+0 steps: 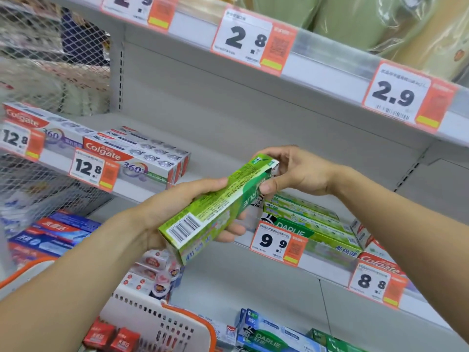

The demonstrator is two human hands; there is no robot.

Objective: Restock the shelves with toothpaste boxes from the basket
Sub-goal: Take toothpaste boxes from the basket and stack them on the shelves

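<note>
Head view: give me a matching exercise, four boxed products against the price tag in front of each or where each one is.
1. green Darlie box
2. Colgate 360 boxes
3. shelved green Darlie boxes
4. red Colgate box

A. tag 8.8
B. held in both hands
C. tag 12.8
D. tag 9.9

Pairs: 1-B, 2-C, 3-D, 4-A

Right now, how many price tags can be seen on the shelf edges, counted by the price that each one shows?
2.9 tags: 2 (the top-left one is cut off by the picture edge)
2.8 tag: 1
12.8 tags: 2
9.9 tag: 1
8.8 tag: 1
Total: 7
</note>
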